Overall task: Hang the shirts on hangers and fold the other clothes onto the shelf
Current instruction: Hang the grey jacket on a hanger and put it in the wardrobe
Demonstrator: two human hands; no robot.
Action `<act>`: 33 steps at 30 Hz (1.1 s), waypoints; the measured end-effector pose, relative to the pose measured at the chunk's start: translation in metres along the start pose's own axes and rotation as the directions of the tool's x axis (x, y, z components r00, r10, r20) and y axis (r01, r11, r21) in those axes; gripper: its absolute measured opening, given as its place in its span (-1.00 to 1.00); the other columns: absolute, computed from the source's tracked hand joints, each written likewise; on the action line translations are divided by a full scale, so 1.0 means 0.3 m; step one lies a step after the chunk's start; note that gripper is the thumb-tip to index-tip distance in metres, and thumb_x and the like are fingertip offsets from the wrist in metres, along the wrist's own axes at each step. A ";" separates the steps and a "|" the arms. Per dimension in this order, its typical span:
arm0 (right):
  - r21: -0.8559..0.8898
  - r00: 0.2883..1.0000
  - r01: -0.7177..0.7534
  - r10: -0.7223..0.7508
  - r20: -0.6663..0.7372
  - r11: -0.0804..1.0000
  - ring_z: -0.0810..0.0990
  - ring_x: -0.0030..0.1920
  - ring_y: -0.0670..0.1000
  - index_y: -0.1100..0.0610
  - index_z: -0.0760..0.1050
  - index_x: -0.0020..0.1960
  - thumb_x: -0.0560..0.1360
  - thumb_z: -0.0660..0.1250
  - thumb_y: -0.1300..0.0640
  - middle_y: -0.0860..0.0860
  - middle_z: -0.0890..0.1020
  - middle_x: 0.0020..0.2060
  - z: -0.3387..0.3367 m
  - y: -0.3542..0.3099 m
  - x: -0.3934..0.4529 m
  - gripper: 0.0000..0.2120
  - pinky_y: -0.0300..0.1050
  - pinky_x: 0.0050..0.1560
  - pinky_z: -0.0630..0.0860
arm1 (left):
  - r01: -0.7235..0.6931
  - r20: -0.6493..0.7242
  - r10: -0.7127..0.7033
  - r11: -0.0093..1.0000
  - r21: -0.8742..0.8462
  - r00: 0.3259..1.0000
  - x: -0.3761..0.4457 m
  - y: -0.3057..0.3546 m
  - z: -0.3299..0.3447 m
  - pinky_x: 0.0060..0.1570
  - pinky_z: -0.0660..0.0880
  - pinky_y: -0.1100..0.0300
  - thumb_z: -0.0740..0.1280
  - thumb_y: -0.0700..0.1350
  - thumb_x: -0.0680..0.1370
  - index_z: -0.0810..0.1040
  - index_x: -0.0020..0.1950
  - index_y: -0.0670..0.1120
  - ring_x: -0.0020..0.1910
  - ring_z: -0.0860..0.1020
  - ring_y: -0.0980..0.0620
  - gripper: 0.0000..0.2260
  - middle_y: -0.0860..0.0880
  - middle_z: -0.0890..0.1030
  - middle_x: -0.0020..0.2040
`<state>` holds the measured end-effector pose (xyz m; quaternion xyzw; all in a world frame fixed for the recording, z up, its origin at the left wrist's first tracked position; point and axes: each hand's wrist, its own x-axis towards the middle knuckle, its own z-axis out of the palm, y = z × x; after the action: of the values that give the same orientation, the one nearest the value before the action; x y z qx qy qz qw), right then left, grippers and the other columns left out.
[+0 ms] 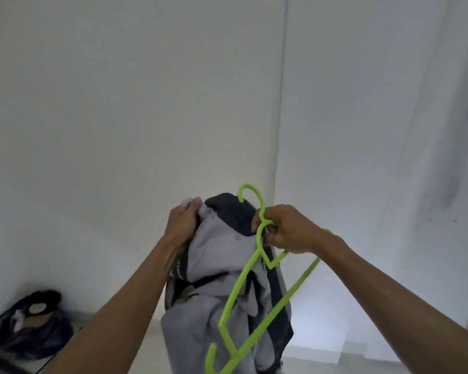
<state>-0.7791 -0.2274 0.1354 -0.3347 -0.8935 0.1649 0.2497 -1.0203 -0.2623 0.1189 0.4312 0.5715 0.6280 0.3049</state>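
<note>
While no print legible, left hand (pixel 183 225) gripping shirt (pixel 216 265), right hand (pixel 287 229) gripping hanger (pixel 254 287).

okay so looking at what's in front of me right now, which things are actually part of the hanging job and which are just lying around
Part of the job:
- grey and navy shirt, gripped at the top by the left hand
- green hanger, held near its hook by the right hand, which also pinches the shirt

Just lying about:
- dark heap of bags or clothes on the floor by the wall, lower left

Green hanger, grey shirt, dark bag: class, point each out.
green hanger (pixel 243 290), head view, on its long arm.
grey shirt (pixel 214 252), head view, on the grey chest fabric.
dark bag (pixel 35 338), head view, on its side.
</note>
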 end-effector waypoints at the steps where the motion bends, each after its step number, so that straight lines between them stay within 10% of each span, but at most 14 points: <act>1: -0.012 0.999 -0.044 0.044 0.021 0.999 0.47 -0.39 -0.17 -0.11 0.61 -0.02 0.37 0.50 0.10 -0.16 0.50 -0.43 -0.004 -0.003 0.006 -0.78 -0.01 -0.14 0.59 | -0.057 -0.004 0.057 0.997 -0.051 0.998 0.017 0.027 -0.018 -0.28 0.49 0.27 0.29 -0.07 0.64 0.55 -0.21 -0.12 -0.22 0.51 0.00 -0.75 -0.05 0.61 -0.25; 6: 0.369 0.982 -0.177 0.190 0.001 0.912 0.40 -0.43 -0.13 0.00 0.44 0.33 0.41 0.58 0.13 -0.09 0.43 -0.39 0.048 -0.057 0.077 -0.44 -0.25 -0.31 0.43 | -0.237 0.243 0.215 0.969 0.067 0.946 0.009 0.205 0.003 -0.35 0.42 0.26 0.32 -0.09 0.64 0.54 -0.31 -0.15 -0.43 0.49 0.14 -0.68 0.00 0.51 -0.42; 11: 0.504 0.973 -0.193 0.230 -0.012 0.842 0.45 -0.34 -0.06 0.39 0.56 -0.11 0.36 0.62 0.05 0.05 0.51 -0.36 0.198 -0.132 0.160 -0.58 -0.12 -0.32 0.43 | -0.243 0.389 0.195 0.967 0.079 0.901 0.008 0.253 -0.016 -0.27 0.49 0.13 0.32 -0.11 0.63 0.61 -0.41 -0.17 -0.45 0.55 0.01 -0.59 -0.11 0.57 -0.45; 15: 0.637 0.944 -0.146 0.300 -0.140 0.757 0.36 -0.41 0.00 0.18 0.55 -0.36 0.51 0.49 0.04 0.03 0.43 -0.48 0.218 -0.137 0.194 -0.66 -0.06 -0.34 0.32 | -0.147 0.470 0.180 0.983 -0.107 0.864 0.044 0.262 -0.113 0.06 0.59 -0.12 0.44 -0.16 0.53 0.56 0.11 -0.24 -0.09 0.65 -0.15 -0.78 -0.23 0.65 -0.09; 18: 0.745 0.931 -0.099 0.326 -0.165 0.660 0.31 -0.48 0.00 0.07 0.52 -0.40 0.54 0.45 -0.01 0.03 0.38 -0.51 0.198 -0.138 0.214 -0.63 -0.11 -0.40 0.27 | -0.202 0.424 0.164 0.978 0.047 0.891 0.081 0.191 -0.244 0.15 0.57 0.00 0.53 -0.18 0.32 0.37 0.40 -0.01 0.18 0.58 -0.10 -0.31 -0.13 0.59 0.18; 23: 0.732 0.930 -0.069 0.308 -0.198 0.678 0.32 -0.50 -0.02 0.05 0.55 -0.42 0.55 0.45 0.02 0.02 0.38 -0.52 0.135 -0.181 0.259 -0.63 -0.16 -0.44 0.28 | 0.046 0.499 -0.245 0.925 0.378 0.831 0.044 -0.090 -0.397 0.28 0.49 -0.08 0.57 -0.18 0.15 0.25 0.48 0.12 0.35 0.41 -0.10 -0.04 -0.02 0.42 0.38; 26: 0.743 0.919 -0.059 0.327 -0.220 0.667 0.34 -0.52 -0.05 0.09 0.56 -0.36 0.54 0.45 0.00 0.01 0.40 -0.52 0.111 -0.190 0.273 -0.66 -0.16 -0.45 0.30 | 0.093 0.584 -0.325 0.916 0.391 0.744 -0.033 -0.188 -0.369 0.24 0.53 0.06 0.62 -0.27 0.26 0.43 0.36 0.07 0.28 0.52 0.01 -0.26 0.04 0.57 0.29; 30: 0.760 0.928 -0.058 0.315 -0.197 0.647 0.33 -0.54 -0.04 0.22 0.56 -0.22 0.54 0.44 0.00 0.08 0.39 -0.48 0.087 -0.183 0.266 -0.69 -0.19 -0.49 0.30 | 0.024 0.361 -0.119 0.966 0.256 0.925 -0.077 -0.201 -0.256 -0.02 0.59 0.15 0.38 -0.19 0.57 0.64 0.05 -0.10 -0.04 0.66 0.03 -0.91 -0.03 0.72 -0.02; 33: 0.730 0.921 -0.111 0.346 -0.179 0.674 0.33 -0.51 -0.01 0.15 0.54 -0.33 0.53 0.46 0.00 0.03 0.39 -0.51 0.045 -0.161 0.226 -0.67 -0.18 -0.48 0.30 | -0.036 0.094 0.020 0.985 0.170 0.995 -0.047 -0.148 -0.231 -0.26 0.51 0.14 0.16 -0.30 0.61 0.59 -0.17 -0.18 -0.25 0.57 0.03 -0.74 -0.07 0.67 -0.24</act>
<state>-0.8556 -0.2178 0.1694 -0.3446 -0.6623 0.4715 0.4694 -1.0806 -0.2991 0.0745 0.4922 0.6028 0.5602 0.2839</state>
